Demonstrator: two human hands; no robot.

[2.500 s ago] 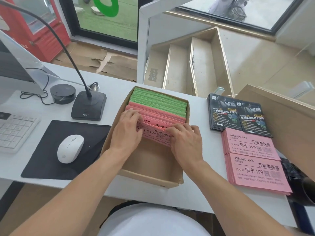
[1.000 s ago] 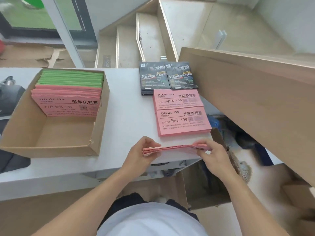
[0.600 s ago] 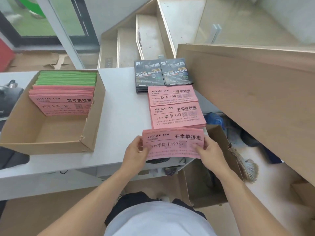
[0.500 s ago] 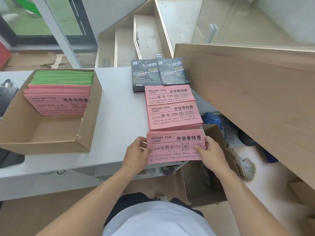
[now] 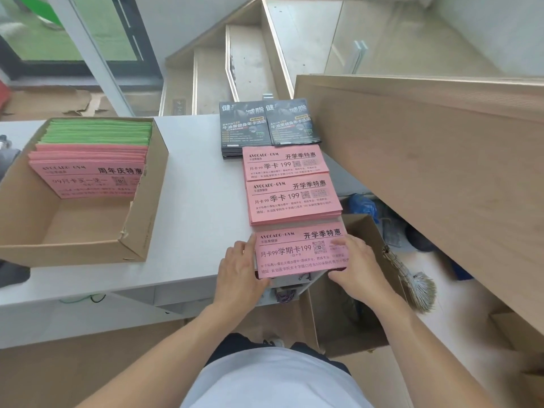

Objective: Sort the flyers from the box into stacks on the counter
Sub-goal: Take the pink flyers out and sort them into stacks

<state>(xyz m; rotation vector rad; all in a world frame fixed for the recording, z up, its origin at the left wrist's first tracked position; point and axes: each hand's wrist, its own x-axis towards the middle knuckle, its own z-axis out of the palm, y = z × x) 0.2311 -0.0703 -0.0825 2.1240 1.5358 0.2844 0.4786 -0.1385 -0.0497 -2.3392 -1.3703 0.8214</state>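
A stack of pink flyers (image 5: 297, 250) lies at the front right corner of the white counter (image 5: 194, 201), its front edge slightly over the rim. My left hand (image 5: 240, 269) grips its left edge and my right hand (image 5: 359, 266) grips its right edge, fingers on top. Behind it lie two more pink stacks (image 5: 294, 198) (image 5: 282, 161), then two black flyer stacks (image 5: 244, 128) (image 5: 294, 122) side by side. The cardboard box (image 5: 141, 219) at the left holds upright pink flyers (image 5: 88, 178) with green flyers (image 5: 100, 132) behind them; its front half is bare.
A tilted wooden panel (image 5: 426, 172) rises right beside the stacks. Below the counter's corner stand an open carton (image 5: 353, 304) and a brush (image 5: 418, 287) on the floor. Stairs descend behind the counter.
Both hands took a pink bundle out of the box, carried it right, turned it face up and lowered it onto the counter in front of the other pink stacks.
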